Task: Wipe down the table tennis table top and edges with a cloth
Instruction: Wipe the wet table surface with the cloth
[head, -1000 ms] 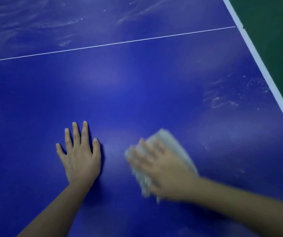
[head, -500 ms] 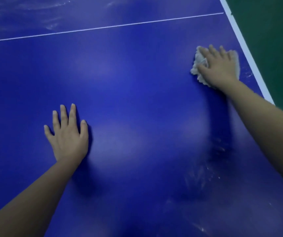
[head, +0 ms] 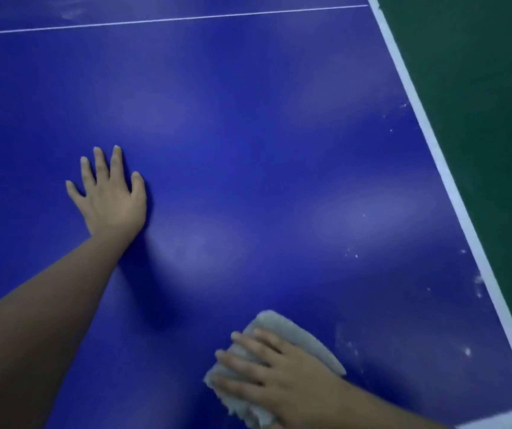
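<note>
The blue table tennis table top (head: 264, 144) fills the head view. My right hand (head: 282, 376) lies flat with straight fingers on a crumpled white cloth (head: 298, 335) near the bottom, pressing it onto the surface not far from the table's near right corner. My left hand (head: 112, 196) rests flat on the bare blue surface to the left, fingers spread and holding nothing. White specks and smears (head: 350, 345) dot the surface to the right of the cloth, toward the white edge stripe (head: 434, 150).
A thin white centre line (head: 168, 20) crosses the top of the table. Past the white right edge lies dark green floor (head: 489, 119). A short white stripe (head: 502, 418) marks the near end at the bottom right corner.
My right hand has swept the cloth from the far right edge back toward me, to the near right area. My left hand stays planted on the table.
</note>
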Demonstrator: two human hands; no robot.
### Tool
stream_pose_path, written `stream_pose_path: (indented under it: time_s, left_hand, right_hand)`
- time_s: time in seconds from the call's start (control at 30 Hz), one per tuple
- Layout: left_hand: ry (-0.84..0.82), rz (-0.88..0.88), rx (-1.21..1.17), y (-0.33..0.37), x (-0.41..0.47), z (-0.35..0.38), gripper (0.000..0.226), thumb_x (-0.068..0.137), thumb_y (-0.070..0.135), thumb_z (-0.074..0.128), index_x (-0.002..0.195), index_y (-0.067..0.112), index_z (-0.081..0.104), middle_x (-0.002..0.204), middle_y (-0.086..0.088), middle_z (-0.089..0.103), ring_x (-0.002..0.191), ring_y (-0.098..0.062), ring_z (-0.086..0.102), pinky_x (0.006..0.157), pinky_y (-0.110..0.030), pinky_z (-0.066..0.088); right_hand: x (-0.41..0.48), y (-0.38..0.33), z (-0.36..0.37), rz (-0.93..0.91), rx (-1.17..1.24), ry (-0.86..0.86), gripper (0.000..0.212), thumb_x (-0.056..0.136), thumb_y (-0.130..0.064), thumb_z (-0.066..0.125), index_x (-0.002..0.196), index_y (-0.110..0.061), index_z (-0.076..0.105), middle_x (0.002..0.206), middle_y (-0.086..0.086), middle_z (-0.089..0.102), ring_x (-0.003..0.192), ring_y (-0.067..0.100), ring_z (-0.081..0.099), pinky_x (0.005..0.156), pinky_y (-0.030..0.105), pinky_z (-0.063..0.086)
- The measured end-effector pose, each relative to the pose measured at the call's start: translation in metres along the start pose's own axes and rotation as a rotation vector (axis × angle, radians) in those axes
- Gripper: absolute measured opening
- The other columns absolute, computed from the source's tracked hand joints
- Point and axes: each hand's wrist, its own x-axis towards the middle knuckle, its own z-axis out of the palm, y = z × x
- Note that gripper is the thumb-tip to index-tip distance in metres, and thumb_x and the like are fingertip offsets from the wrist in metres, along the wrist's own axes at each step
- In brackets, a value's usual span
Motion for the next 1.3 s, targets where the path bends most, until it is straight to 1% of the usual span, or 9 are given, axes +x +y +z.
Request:
stream_pose_path:
  time_s: [0.07, 0.17, 0.3, 0.57, 0.73, 0.87, 0.97, 1.13, 1.3]
  left_hand:
    - [-0.008, 0.008, -0.004, 0.0, 0.0, -0.002, 0.056, 0.097, 0.038, 0.026, 0.149, 0.022, 0.016, 0.158, -0.004, 0.009, 0.145, -0.025, 0.002, 0.113, -0.055, 0.0]
    - [-0.019, 0.045, -0.019, -0.002, -0.004, -0.005, 0.055, 0.098, 0.035, 0.028, 0.149, 0.019, 0.019, 0.158, -0.006, 0.011, 0.145, -0.026, 0.003, 0.114, -0.053, 0.001]
    - [-0.027, 0.11, -0.021, 0.0, -0.037, -0.004, 0.052, 0.098, 0.026, 0.03, 0.148, 0.016, 0.022, 0.157, -0.009, 0.015, 0.144, -0.027, 0.008, 0.114, -0.051, 0.005]
    - [-0.085, 0.546, 0.018, -0.016, -0.14, 0.001, 0.052, 0.096, 0.024, 0.036, 0.147, 0.021, 0.027, 0.154, -0.008, 0.024, 0.144, -0.023, 0.015, 0.113, -0.048, 0.007]
    - [-0.112, 0.561, 0.037, -0.022, -0.174, 0.005, 0.052, 0.098, 0.03, 0.025, 0.149, 0.022, 0.019, 0.157, -0.005, 0.017, 0.145, -0.022, 0.009, 0.115, -0.046, 0.003]
    - [-0.116, 0.56, 0.047, -0.023, -0.18, 0.003, 0.051, 0.099, 0.03, 0.024, 0.149, 0.023, 0.017, 0.157, -0.004, 0.014, 0.145, -0.021, 0.007, 0.115, -0.045, 0.003]
    - [-0.091, 0.56, 0.048, -0.021, -0.183, 0.002, 0.052, 0.099, 0.03, 0.024, 0.149, 0.021, 0.018, 0.157, -0.005, 0.016, 0.145, -0.023, 0.008, 0.115, -0.047, 0.004]
    - [-0.085, 0.558, 0.055, -0.02, -0.183, 0.002, 0.053, 0.097, 0.03, 0.024, 0.149, 0.021, 0.02, 0.156, -0.006, 0.018, 0.145, -0.023, 0.01, 0.115, -0.049, 0.007]
    - [-0.087, 0.563, 0.047, -0.021, -0.181, 0.003, 0.052, 0.097, 0.03, 0.026, 0.148, 0.02, 0.021, 0.156, -0.006, 0.018, 0.145, -0.024, 0.01, 0.114, -0.049, 0.007]
  right_hand:
    - [-0.008, 0.019, -0.003, -0.009, -0.029, 0.023, 0.067, 0.082, -0.056, 0.044, 0.143, -0.029, 0.039, 0.147, -0.002, 0.042, 0.136, 0.024, 0.037, 0.113, 0.044, 0.016]
    - [-0.009, 0.064, -0.016, 0.371, 0.015, 0.1, 0.065, 0.083, -0.048, 0.035, 0.143, -0.022, 0.041, 0.144, 0.005, 0.046, 0.133, 0.03, 0.042, 0.11, 0.046, 0.022]
    - [0.0, 0.069, -0.019, 0.777, 0.197, 0.156, 0.063, 0.09, -0.051, 0.013, 0.15, -0.032, 0.015, 0.157, -0.004, 0.021, 0.146, 0.025, 0.012, 0.116, 0.042, 0.002]
    - [0.045, -0.107, -0.005, 0.336, 0.112, 0.104, 0.067, 0.08, -0.051, 0.045, 0.143, -0.031, 0.038, 0.146, -0.005, 0.042, 0.135, 0.028, 0.039, 0.112, 0.045, 0.025]
    - [0.041, -0.156, 0.007, 0.222, 0.071, 0.085, 0.065, 0.087, -0.052, 0.039, 0.147, -0.033, 0.024, 0.153, -0.009, 0.031, 0.143, 0.023, 0.023, 0.117, 0.038, 0.007]
    - [-0.022, -0.123, 0.021, 0.386, 0.089, 0.099, 0.068, 0.083, -0.047, 0.043, 0.147, -0.031, 0.028, 0.151, -0.005, 0.036, 0.139, 0.023, 0.033, 0.114, 0.041, 0.016]
    - [-0.087, -0.079, 0.034, 0.73, 0.097, 0.103, 0.063, 0.084, -0.043, 0.036, 0.146, -0.03, 0.03, 0.146, 0.0, 0.043, 0.135, 0.025, 0.04, 0.11, 0.044, 0.019]
    - [-0.137, -0.043, 0.044, 1.35, 0.315, 0.147, 0.06, 0.087, -0.051, 0.009, 0.145, -0.036, 0.001, 0.157, -0.004, 0.015, 0.146, 0.021, 0.008, 0.118, 0.039, 0.005]
    - [-0.045, -0.102, 0.025, 1.047, 0.214, 0.166, 0.058, 0.094, -0.044, 0.016, 0.149, -0.032, 0.0, 0.158, -0.003, 0.018, 0.146, 0.023, 0.012, 0.119, 0.039, 0.003]
